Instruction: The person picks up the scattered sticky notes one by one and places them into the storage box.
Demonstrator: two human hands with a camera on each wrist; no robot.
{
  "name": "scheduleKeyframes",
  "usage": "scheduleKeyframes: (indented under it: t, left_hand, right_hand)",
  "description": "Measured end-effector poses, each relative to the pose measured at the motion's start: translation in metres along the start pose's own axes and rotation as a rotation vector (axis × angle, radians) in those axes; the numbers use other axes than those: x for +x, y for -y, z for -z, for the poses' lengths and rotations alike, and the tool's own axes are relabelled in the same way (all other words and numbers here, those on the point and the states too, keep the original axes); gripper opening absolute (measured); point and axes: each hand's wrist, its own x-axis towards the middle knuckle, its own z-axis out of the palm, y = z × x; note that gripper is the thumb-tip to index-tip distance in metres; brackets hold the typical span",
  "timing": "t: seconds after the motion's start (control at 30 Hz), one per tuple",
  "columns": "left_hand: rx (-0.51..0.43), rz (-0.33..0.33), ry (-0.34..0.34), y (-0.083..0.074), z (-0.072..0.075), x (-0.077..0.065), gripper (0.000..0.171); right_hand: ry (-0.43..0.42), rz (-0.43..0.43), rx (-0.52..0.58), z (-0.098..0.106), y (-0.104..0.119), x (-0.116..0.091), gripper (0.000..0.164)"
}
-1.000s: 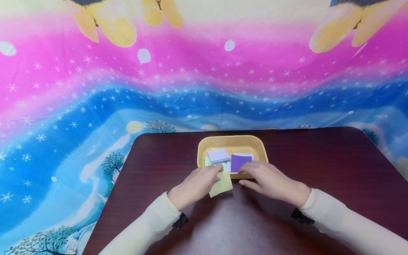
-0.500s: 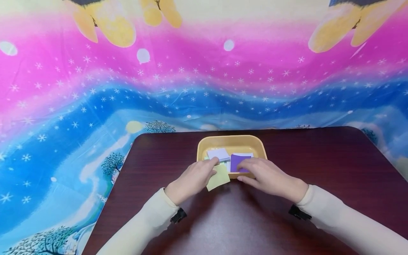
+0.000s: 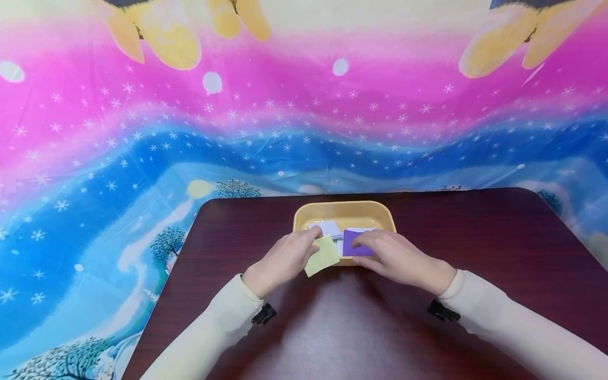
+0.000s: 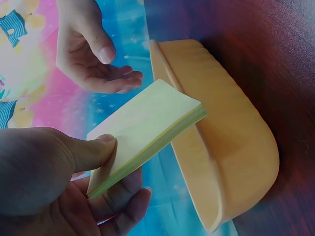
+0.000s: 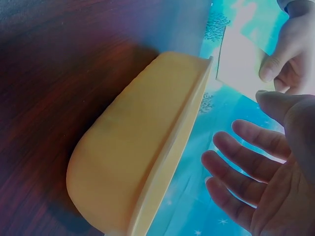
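Observation:
My left hand (image 3: 282, 258) pinches a pale yellow sticky note pad (image 3: 322, 257) between thumb and fingers. In the left wrist view the pad's thick yellow edge shows, tilted above the rim of a yellow plastic bin (image 4: 231, 132). The head view has the pad over the bin's near left side. My right hand (image 3: 404, 258) hovers at the near right of the bin, fingers relaxed and apart. Right wrist view: nothing lies between its fingers (image 5: 241, 182). Inside the bin are a purple pad (image 3: 349, 245), close to the right fingertips, and a white pad (image 3: 328, 227) on the left.
The bin stands near the far edge of a dark red-brown table (image 3: 475, 232). A printed cloth backdrop (image 3: 304, 105) in pink and blue hangs behind it. White paper edges show behind the purple pad, and the hands hide part of the bin's contents.
My left hand has moved forward with the yellow sticky note pad, bringing it further over the bin. My right hand has shifted slightly left and forward, still holding nothing.

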Motion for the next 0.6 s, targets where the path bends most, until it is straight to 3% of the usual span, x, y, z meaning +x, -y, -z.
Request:
scheduleKeyframes:
  t: [0.6]
  left_hand:
    - [-0.019, 0.042, -0.021, 0.009, 0.005, 0.012, 0.018]
  right_hand:
    - [-0.015, -0.023, 0.013, -0.002, -0.008, 0.005, 0.030]
